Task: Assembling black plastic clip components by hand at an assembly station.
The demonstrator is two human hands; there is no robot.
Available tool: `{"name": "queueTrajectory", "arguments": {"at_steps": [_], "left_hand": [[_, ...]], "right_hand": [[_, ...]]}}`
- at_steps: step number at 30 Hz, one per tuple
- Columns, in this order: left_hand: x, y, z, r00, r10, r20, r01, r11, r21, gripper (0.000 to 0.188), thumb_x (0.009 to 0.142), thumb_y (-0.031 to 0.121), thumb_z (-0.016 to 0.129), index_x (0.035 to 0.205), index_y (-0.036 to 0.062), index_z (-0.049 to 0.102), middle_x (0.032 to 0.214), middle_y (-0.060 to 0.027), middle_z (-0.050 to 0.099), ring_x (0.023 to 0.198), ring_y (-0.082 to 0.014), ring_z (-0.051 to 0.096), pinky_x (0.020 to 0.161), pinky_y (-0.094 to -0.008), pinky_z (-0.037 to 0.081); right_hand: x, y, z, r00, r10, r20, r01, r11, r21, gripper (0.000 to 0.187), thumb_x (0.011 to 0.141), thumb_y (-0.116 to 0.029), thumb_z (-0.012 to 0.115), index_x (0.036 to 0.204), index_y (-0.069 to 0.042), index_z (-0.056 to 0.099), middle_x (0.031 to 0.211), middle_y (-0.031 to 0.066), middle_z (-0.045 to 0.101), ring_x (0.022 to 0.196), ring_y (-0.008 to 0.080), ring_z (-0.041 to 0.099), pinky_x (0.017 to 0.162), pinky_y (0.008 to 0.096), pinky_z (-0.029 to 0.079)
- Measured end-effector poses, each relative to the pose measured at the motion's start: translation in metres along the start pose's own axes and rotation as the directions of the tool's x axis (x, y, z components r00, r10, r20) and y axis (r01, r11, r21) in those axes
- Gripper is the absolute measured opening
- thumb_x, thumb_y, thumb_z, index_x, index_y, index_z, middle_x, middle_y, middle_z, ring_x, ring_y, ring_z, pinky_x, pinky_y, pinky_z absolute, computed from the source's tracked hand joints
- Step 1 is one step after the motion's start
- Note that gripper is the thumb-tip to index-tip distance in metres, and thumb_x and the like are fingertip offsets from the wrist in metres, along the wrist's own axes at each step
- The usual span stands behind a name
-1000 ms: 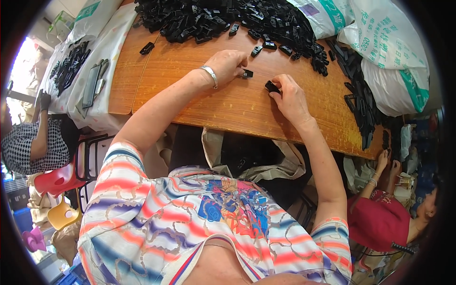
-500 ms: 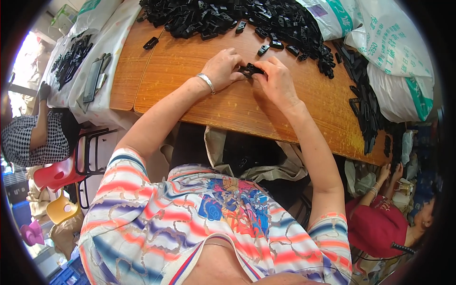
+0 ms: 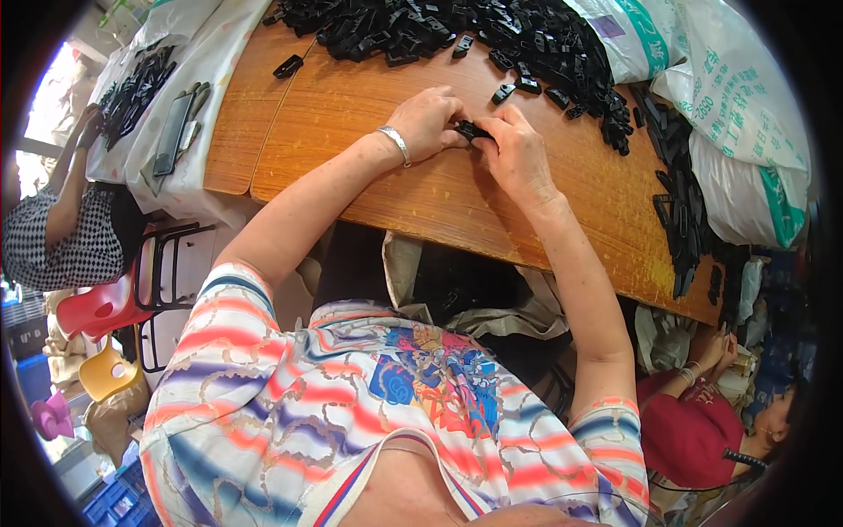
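Note:
Over the wooden table [image 3: 351, 105], my left hand [image 3: 428, 123] and my right hand [image 3: 518, 154] meet at a small black plastic part [image 3: 472, 130]. The fingers of both hands are closed on it, one at each end, and they cover much of its shape. A silvery bracelet [image 3: 397, 145] circles my left wrist. Beyond my hands lies a large heap of similar black parts [image 3: 395, 31]. A few loose ones, such as a part with a shiny top [image 3: 503, 93], lie between the heap and my right hand.
Long black strips [image 3: 678, 220] line the table's right side beside white and green sacks [image 3: 746, 114]. A single black part [image 3: 288, 66] lies at left. An open cloth bag [image 3: 399, 272] hangs below the front edge. Co-workers sit at left and right; a dark phone [image 3: 174, 132] lies at left.
The view has shifted slightly, so the table sits a little further right. Both hands keep hold of the small black part, which has turned a little. The co-workers' hands have moved.

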State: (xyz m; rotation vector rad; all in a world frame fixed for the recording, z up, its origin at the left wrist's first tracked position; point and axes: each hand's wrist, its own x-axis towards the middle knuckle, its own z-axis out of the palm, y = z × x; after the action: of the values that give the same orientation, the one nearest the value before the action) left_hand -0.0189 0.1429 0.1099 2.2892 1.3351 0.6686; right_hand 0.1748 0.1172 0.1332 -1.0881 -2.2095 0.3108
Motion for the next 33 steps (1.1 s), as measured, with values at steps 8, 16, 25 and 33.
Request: {"name": "queueTrajectory", "arguments": {"at_steps": [8, 16, 25, 33], "left_hand": [[-0.001, 0.002, -0.002, 1.0, -0.008, -0.025, 0.008, 1.0, -0.008, 0.023, 0.076, 0.016, 0.078, 0.094, 0.004, 0.07, 0.097, -0.0102, 0.061, 0.09, -0.0278, 0.062, 0.08, -0.0359, 0.051], [-0.001, 0.007, 0.005, 0.995, -0.033, -0.093, 0.036, 0.999, 0.034, 0.024, 0.074, 0.016, 0.078, 0.093, 0.0032, 0.071, 0.097, -0.0126, 0.064, 0.091, -0.0304, 0.064, 0.083, -0.0374, 0.052], [0.019, 0.005, -0.028, 0.925, -0.036, 0.379, 0.099, 0.984, -0.15, 0.031, 0.072, 0.021, 0.079, 0.097, 0.0039, 0.071, 0.103, -0.0119, 0.066, 0.088, -0.0277, 0.064, 0.085, -0.0374, 0.053], [0.035, -0.061, -0.037, 0.895, -0.021, -0.445, 0.257, 0.84, 0.477, 0.054, 0.078, 0.027, 0.077, 0.129, 0.0199, 0.059, 0.127, -0.0083, 0.057, 0.126, -0.0299, 0.047, 0.106, -0.044, 0.04]], "right_hand": [[-0.003, -0.002, 0.012, 0.995, -0.052, 0.087, 0.072, 0.967, -0.244, 0.022, 0.085, -0.005, 0.065, 0.105, 0.004, 0.065, 0.1, 0.0173, 0.058, 0.088, 0.0357, 0.062, 0.075, 0.0438, 0.055], [-0.011, 0.002, 0.021, 0.991, -0.13, 0.041, 0.136, 0.922, -0.364, 0.029, 0.083, -0.005, 0.06, 0.111, 0.002, 0.06, 0.104, 0.0144, 0.059, 0.097, 0.0317, 0.06, 0.077, 0.0392, 0.055], [-0.029, 0.008, 0.014, 0.998, -0.061, -0.001, 0.057, 0.946, -0.319, 0.029, 0.082, -0.007, 0.064, 0.11, -0.004, 0.063, 0.097, 0.0147, 0.061, 0.095, 0.0333, 0.062, 0.079, 0.0432, 0.053], [-0.142, -0.067, -0.036, 0.996, 0.039, 0.082, -0.038, 0.999, -0.018, 0.032, 0.079, -0.009, 0.075, 0.11, -0.006, 0.066, 0.097, 0.0132, 0.065, 0.084, 0.0331, 0.067, 0.069, 0.04, 0.055]]}}
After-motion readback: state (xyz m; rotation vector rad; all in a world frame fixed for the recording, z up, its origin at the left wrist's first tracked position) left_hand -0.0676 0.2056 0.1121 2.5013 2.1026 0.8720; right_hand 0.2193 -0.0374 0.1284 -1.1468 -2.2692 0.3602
